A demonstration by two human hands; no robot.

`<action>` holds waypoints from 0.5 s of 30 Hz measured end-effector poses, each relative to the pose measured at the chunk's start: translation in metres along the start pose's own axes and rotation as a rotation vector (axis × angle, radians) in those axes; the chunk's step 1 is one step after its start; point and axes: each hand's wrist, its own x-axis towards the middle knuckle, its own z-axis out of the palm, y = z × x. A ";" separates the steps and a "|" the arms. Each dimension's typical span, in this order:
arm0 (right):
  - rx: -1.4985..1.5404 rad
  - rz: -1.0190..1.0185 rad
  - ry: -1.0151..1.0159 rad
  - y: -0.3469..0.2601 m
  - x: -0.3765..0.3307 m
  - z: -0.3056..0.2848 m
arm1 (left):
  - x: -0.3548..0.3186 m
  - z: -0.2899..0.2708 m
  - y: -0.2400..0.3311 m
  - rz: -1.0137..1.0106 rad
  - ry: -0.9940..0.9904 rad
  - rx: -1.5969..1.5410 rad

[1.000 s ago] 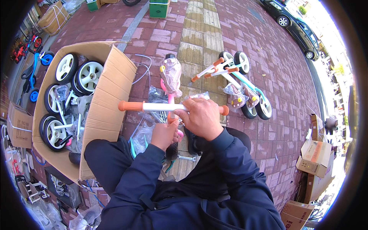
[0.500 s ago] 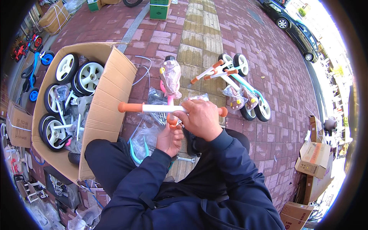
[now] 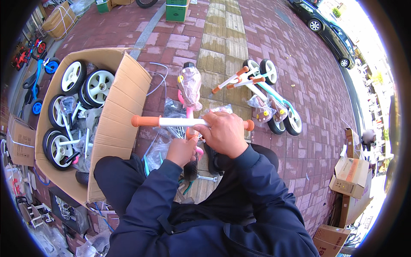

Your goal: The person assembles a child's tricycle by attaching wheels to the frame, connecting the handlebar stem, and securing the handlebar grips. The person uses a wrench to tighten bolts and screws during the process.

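Observation:
A white handlebar [image 3: 177,122] with orange ribbed grips lies crosswise in front of my lap, joined to a pink bike frame [image 3: 189,112]. My right hand [image 3: 225,133] is wrapped over the bar beside its right grip. Just below the bar, my left hand [image 3: 181,150] is closed, thumb and fingers pinched at the orange collar [image 3: 191,133] on the stem; the fingers partly hide it. Beyond the bar sits a seat in clear plastic wrap [image 3: 191,85]. Under my left hand a dark wheel [image 3: 190,170] shows between my legs.
An open carton [image 3: 124,85] of white-spoked wheels and frames stands at my left. A teal and white balance bike [image 3: 276,96] rests at the right. A wrench [image 3: 207,177] lies between my legs. Flattened cartons [image 3: 350,175] are far right; a dark car [image 3: 327,32] is parked beyond.
My left hand has turned over and risen to the collar, its back now facing up. The wheel beneath has come into view. My right hand stays on the bar.

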 end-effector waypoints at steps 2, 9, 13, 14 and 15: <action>0.006 -0.012 0.014 -0.001 0.000 -0.002 | -0.002 -0.003 -0.008 -0.149 -0.109 -0.288; -0.008 -0.004 -0.002 -0.003 0.000 -0.002 | 0.006 0.019 -0.052 -0.072 -0.626 -1.342; -0.012 -0.031 0.017 -0.004 0.001 0.000 | 0.020 0.018 -0.065 -0.138 -0.857 -1.552; -0.012 -0.036 0.020 -0.004 0.001 0.000 | 0.022 0.015 -0.067 -0.147 -0.871 -1.548; -0.010 -0.038 0.021 -0.004 0.001 0.001 | 0.023 0.013 -0.068 -0.159 -0.912 -1.552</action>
